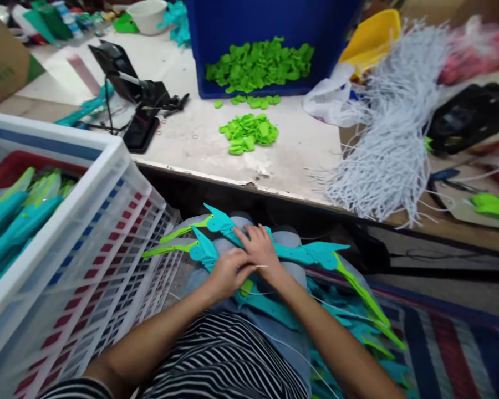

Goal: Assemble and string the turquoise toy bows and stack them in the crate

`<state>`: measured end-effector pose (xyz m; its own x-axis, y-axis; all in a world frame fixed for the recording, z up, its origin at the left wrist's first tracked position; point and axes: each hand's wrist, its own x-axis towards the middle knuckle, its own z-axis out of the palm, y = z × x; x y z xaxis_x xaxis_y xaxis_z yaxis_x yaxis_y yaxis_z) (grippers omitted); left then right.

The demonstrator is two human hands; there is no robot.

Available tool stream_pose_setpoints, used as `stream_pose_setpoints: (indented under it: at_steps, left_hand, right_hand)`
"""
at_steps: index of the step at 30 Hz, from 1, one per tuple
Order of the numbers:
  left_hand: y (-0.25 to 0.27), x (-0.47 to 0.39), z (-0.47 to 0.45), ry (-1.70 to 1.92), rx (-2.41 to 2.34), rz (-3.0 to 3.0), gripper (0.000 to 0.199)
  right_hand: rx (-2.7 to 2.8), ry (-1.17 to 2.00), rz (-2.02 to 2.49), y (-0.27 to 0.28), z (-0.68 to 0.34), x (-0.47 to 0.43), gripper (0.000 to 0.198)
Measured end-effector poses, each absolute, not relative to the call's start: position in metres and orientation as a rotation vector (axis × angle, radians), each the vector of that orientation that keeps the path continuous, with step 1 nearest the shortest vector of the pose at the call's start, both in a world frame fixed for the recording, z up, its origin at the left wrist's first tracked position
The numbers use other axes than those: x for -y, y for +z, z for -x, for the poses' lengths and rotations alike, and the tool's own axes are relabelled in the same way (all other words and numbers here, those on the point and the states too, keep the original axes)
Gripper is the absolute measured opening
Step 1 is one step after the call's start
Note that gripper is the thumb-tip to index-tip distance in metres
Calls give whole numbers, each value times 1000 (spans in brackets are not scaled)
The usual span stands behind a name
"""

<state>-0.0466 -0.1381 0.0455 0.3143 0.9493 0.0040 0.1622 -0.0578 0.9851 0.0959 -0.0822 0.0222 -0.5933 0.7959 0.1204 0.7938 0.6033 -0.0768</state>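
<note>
Across my lap lies a teal toy bow [293,253] with green limbs at its ends; a second toy bow [203,250] overlaps it on the left. My right hand [260,246] rests over the middle of the first one, fingers bent around its grip. Just beside it, my left hand [230,271] has thumb and fingers pinched at a short end of white cord [261,266]. The fingertips partly hide what they grip. More teal bow parts [270,307] lie under my forearms, with a long white cord [280,341] trailing across my lap.
A white slatted crate [120,166] holding teal-and-green bows [25,213] stands at left. On the bench are a green parts pile [249,133], a blue bin [216,91], a phone [141,134] and a white cord bundle [391,149]. A striped sack [449,338] lies at right.
</note>
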Motion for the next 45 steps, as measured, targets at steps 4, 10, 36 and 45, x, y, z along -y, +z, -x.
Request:
stream_pose_setpoints:
  at_steps: [4, 10, 36, 45]
  left_hand:
    - [23, 141, 67, 632, -1289, -1665, 11]
    - [43, 150, 80, 917, -1050, -905, 21]
    - [61, 74, 130, 1785, -1344, -578, 24]
    - [61, 68, 131, 1747, -1287, -662, 31]
  right_hand:
    - [2775, 157, 1458, 10, -85, 63, 53]
    - [2609, 596, 1359, 26, -127, 54, 47]
    - [2194, 1572, 1312, 48, -148, 16, 52]
    - [2196, 1559, 1332, 49, -147, 20, 55]
